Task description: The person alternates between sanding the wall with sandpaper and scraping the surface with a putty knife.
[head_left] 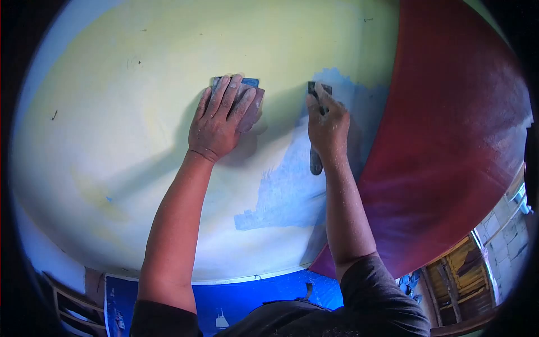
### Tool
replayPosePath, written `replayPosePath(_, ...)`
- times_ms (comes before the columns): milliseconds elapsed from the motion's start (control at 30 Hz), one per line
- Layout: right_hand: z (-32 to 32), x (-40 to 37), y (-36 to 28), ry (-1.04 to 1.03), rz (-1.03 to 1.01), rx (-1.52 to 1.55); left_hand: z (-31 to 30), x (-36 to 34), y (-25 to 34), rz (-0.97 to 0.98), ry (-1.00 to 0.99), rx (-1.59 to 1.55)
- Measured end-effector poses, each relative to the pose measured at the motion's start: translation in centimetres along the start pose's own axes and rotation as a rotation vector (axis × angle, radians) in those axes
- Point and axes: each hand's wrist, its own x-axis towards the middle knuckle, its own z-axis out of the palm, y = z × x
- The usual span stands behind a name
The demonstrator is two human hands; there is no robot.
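My left hand [216,123] lies with its fingers apart over a folded piece of sandpaper [256,106], pressing it to a pale yellow wall [151,84]. A bluish edge of that piece shows past my fingertips. To the right, my right hand [331,129] is closed around a putty knife [315,163], its dark handle end pointing down and its dark top at the wall. Bluish-grey smeared filler [292,191] covers part of the wall below and around my right hand. Pale dust clings to both hands.
A dark red section [438,140] borders the yellow one on the right. Below hangs a blue sheet [247,300]. Wooden shelving [78,303] stands at lower left, and a wooden frame [457,278] is at lower right.
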Motion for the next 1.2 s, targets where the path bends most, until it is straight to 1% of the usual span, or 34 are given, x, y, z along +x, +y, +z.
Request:
replayPosePath(33,-0.1,0.5,-0.2,0.005,0.015,0.022,0.0,0.1,0.0,0.0,-0.003,-0.007)
replayPosePath(133,0.2,0.3,0.9,0.021,-0.093,-0.011,0.0,0.3,0.0,-0.001,-0.012,0.004)
replayPosePath(233,-1.0,-1.2,-0.5,-0.062,0.08,-0.044,0.3,0.1,0.0,0.0,0.021,-0.003)
replayPosePath(333,-0.2,-0.5,0.7,-0.006,-0.028,0.004,0.2,0.1,0.0,-0.009,0.016,0.037)
replayPosePath(433,-0.2,0.8,0.3,-0.007,-0.044,0.062,0.1,0.2,0.0,-0.011,0.017,0.023)
replayPosePath(533,-0.5,0.1,0.7,-0.005,-0.108,-0.065,0.1,0.2,0.0,-0.02,0.003,0.026)
replayPosePath(633,-0.7,-0.7,-0.1,-0.017,-0.013,-0.071,0.1,0.1,0.0,-0.023,0.045,0.004)
replayPosePath(667,-0.8,-0.4,0.3,-0.029,-0.035,-0.078,0.1,0.1,0.0,-0.023,0.05,0.013)
replayPosePath(767,-0.7,1.1,0.1,-0.04,-0.027,0.052,0.0,0.0,0.0,-0.011,0.055,0.015)
replayPosePath(800,-0.4,1.2,0.5,-0.009,-0.071,0.068,-0.1,0.0,-0.1,-0.004,0.056,-0.002)
replayPosePath(867,-0.8,0.8,0.3,-0.05,0.027,0.028,0.5,-0.1,-0.1,-0.011,0.068,0.004)
replayPosePath(900,-0.7,0.6,0.3,-0.073,0.043,0.01,0.6,0.0,0.0,-0.01,0.079,-0.011)
replayPosePath(1033,-0.8,0.2,2.1,-0.113,-0.02,-0.031,1.0,-0.3,-0.4,-0.014,0.127,-0.047)
replayPosePath(1067,-1.2,0.3,1.5,-0.14,-0.005,-0.033,0.9,-0.3,-0.5,-0.006,0.115,-0.07)
replayPosePath(1100,-1.3,0.3,1.1,-0.175,0.095,-0.027,0.8,-0.2,-0.6,-0.001,0.102,-0.089)
replayPosePath(1167,-1.6,0.0,0.1,-0.195,0.134,-0.068,0.9,-0.4,-0.8,0.004,0.132,-0.166)
replayPosePath(1200,-1.2,0.3,1.7,-0.151,0.042,-0.05,1.6,-0.3,-0.6,-0.005,0.151,-0.194)
